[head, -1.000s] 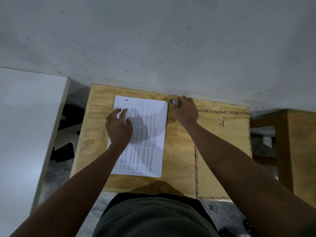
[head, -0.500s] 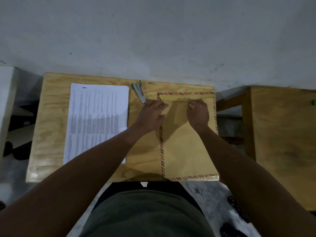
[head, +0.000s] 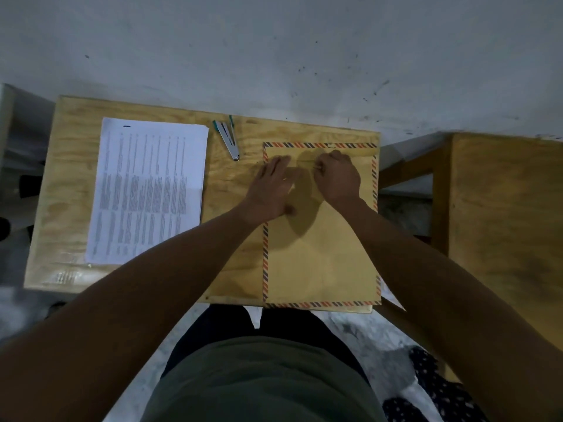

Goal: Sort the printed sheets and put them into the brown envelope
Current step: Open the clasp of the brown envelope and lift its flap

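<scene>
The brown envelope, edged with red and blue stripes, lies flat on the right half of the wooden desk. My left hand rests flat on its upper left part, fingers spread. Close beside it, my right hand pinches the small metal clasp just under the envelope's flap. The stack of printed sheets lies on the desk's left half, untouched by either hand.
A stapler lies between the sheets and the envelope, near the desk's far edge. A grey wall stands right behind the desk. A second wooden table stands to the right across a gap.
My left hand left the sheets and my right hand left the stapler; both moved right onto the envelope's top. The view shifted right.
</scene>
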